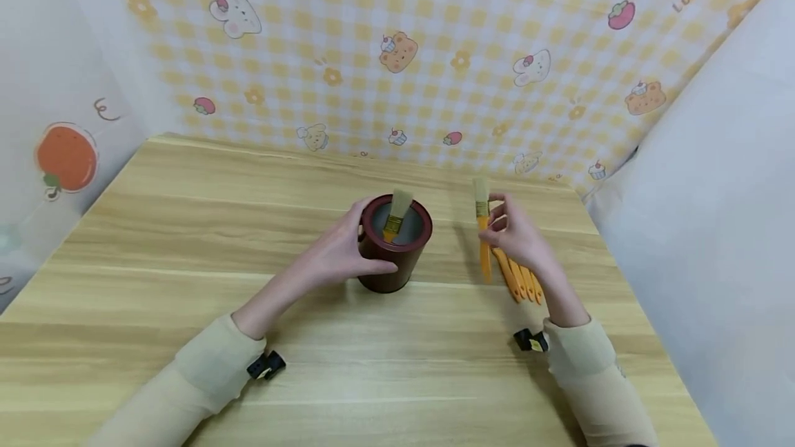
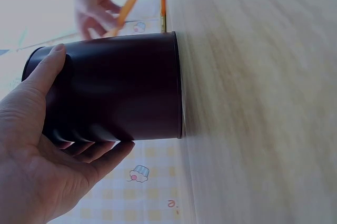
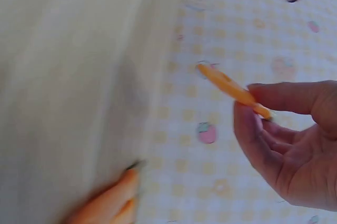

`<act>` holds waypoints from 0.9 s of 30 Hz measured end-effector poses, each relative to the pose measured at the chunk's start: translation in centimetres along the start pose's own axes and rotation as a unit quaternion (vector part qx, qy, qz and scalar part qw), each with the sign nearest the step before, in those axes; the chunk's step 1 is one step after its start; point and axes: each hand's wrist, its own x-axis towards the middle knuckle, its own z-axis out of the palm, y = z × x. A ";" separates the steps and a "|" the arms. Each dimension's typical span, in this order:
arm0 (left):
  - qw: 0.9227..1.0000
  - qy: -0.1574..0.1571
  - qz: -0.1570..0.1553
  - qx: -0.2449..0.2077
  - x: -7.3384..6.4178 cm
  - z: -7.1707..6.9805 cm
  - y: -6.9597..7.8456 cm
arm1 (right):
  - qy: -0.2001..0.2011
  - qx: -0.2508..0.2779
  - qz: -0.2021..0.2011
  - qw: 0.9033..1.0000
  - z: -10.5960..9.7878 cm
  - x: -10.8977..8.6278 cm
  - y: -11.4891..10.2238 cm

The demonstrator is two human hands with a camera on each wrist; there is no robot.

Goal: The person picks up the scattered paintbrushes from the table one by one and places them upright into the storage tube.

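A dark brown-red can [image 1: 397,269] stands upright on the table, and my left hand [image 1: 341,250] grips its side, thumb on the near face and fingers round the back. Inside the can leans a paintbrush [image 1: 399,205], bristles up past the rim, most of its handle hidden. To the right, my right hand [image 1: 520,233] pinches a second paintbrush [image 1: 484,257] by its orange handle, bristles up, raised above the table. The right wrist view shows thumb and fingertips closed on that orange handle [image 3: 224,83].
Several more orange-handled brushes [image 1: 524,283] lie side by side on the wooden table [image 1: 205,226], under and beside my right hand. A yellow checked cloth [image 1: 348,40] with cartoon prints hangs behind the table. White sheets [image 1: 714,178] hang at both sides.
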 end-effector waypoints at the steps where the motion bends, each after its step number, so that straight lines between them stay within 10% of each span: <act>1: 1.000 0.000 -0.001 0.004 0.0 -0.1 0.0 | 0.015 0.014 -0.005 1.000 -0.2 -0.2 -0.6; 13: 1.000 0.002 0.005 0.024 -0.2 -0.2 0.2 | 0.154 0.164 -0.098 0.969 -0.7 -1.4 -6.5; 23: 1.000 0.003 0.017 0.008 -0.2 -0.2 0.1 | 0.236 0.314 -0.189 0.900 1.7 -0.8 -9.1; 27: 1.000 0.006 0.013 0.004 -0.3 -0.3 0.0 | 0.229 0.321 -0.216 0.893 3.2 -0.3 -9.8</act>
